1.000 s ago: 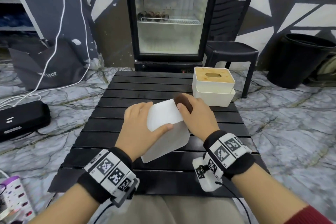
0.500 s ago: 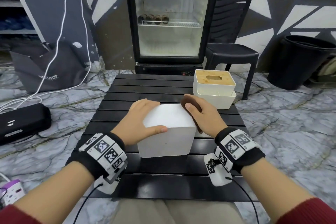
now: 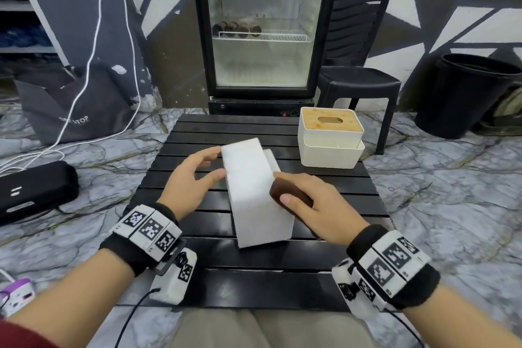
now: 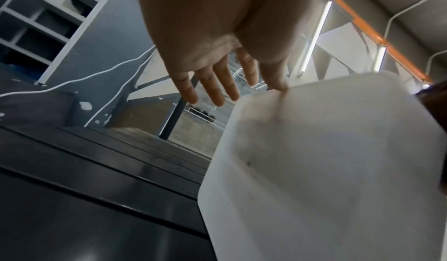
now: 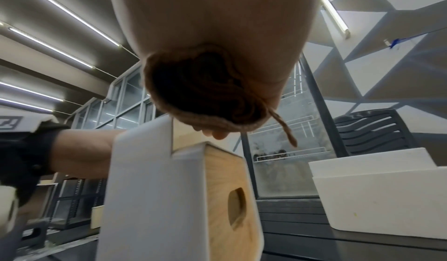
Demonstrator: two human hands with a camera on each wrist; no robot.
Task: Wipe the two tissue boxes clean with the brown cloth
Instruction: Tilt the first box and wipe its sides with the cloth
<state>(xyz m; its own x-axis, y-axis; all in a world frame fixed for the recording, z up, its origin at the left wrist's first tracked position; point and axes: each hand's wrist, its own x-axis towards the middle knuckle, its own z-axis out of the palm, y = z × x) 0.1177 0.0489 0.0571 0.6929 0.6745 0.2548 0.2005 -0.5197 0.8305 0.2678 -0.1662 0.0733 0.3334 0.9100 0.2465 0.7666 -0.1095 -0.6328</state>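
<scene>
A white tissue box [image 3: 254, 192] lies on its side in the middle of the black slatted table [image 3: 254, 288], its wooden slotted lid [image 5: 225, 198] facing right. My left hand [image 3: 210, 162] is at the box's left side with straight fingers; only the thumb tip [image 4: 280, 87] touches its edge. My right hand [image 3: 291, 189] grips the rolled brown cloth [image 3: 278, 195] [image 5: 205, 93] and presses it on the box's upper right edge. The second white tissue box [image 3: 330, 135], lid up, stands at the table's back right.
Behind the table stand a glass-door fridge [image 3: 260, 25] and a black plastic chair [image 3: 358, 65]. A black bin [image 3: 463, 93] sits on the floor at right, with a black case [image 3: 34, 189] and white cables [image 3: 84, 79] at left.
The box has been turned so its long side points away from me. My left hand has come off its top to its left side. The cloth hand slid nearer along the right edge.
</scene>
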